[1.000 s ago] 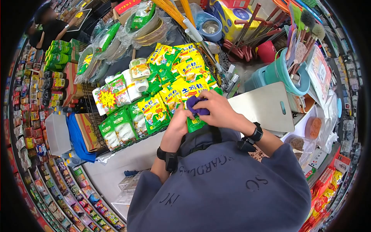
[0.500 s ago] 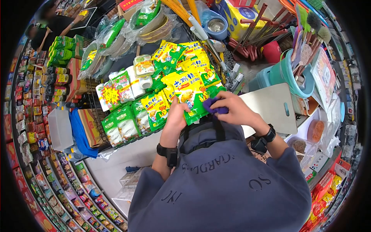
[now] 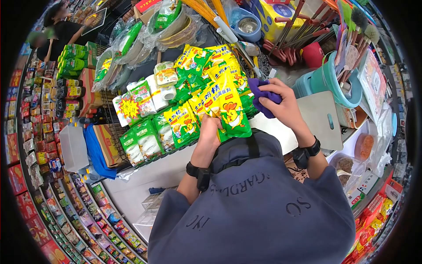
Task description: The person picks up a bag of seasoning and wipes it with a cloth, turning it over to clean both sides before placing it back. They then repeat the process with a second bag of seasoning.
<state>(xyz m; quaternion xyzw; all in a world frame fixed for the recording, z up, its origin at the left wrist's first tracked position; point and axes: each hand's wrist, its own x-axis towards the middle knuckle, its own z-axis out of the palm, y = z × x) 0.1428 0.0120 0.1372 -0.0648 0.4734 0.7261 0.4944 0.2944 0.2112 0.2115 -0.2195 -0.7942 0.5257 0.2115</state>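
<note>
Left hand [image 3: 210, 132]: our fingers are clamped on the lower left edge of a chicken-seasoning packet [image 3: 229, 110] and hold it up in front of the display.
Right hand [image 3: 285, 105]: our fingers are closed tight round a bunched purple cloth [image 3: 261, 93], with nothing else in that grip.
Packet from the left fingers: it stands up and away from them with its printed face toward us. Its long axis runs from the grip upward, and the top leans a little to the left.
Cloth to packet: the cloth sits just right of the packet's upper half. We cannot tell whether the two touch. The left hand carries the packet and the right is just beside it.
Behind the packet: matching yellow-and-green packets [image 3: 204, 61] are heaped on a wire rack [image 3: 107, 121].
Left of the left fingers: green-and-white bags [image 3: 140, 143] stand in a row, with white rolls [image 3: 159, 94] above them.
Right of the right fingers: a white cutting board [image 3: 318, 121] lies past our wrist, and a teal bucket [image 3: 324, 81] stands beyond it.
Farther out: a cardboard box [image 3: 104, 141] sits low on the left, and another person [image 3: 59, 31] stands well apart at the far upper left.
</note>
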